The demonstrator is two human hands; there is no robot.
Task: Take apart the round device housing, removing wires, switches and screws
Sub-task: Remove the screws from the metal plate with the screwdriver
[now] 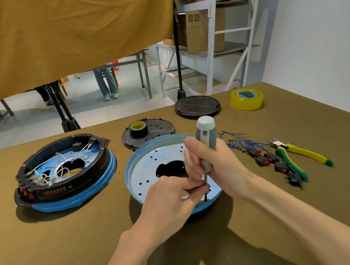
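Observation:
A blue round housing (150,158) with a perforated pale plate lies in front of me. My right hand (215,167) grips a grey-handled screwdriver (206,137) held upright, its tip set into the plate near the housing's front rim. My left hand (171,195) pinches the screwdriver's shaft just above the tip. A second housing (62,170), black ring on a blue base, stands at the left with white wires and red switches still inside. Removed blue wires (240,141) and several black rocker switches (268,159) lie to the right.
Yellow-green pliers (296,155) lie at the right beside the switches. A black cover with a roll of black tape (147,131) sits behind the housing, another black disc (197,106) and a yellow tape roll (246,99) farther back. A white wall borders the table on the right.

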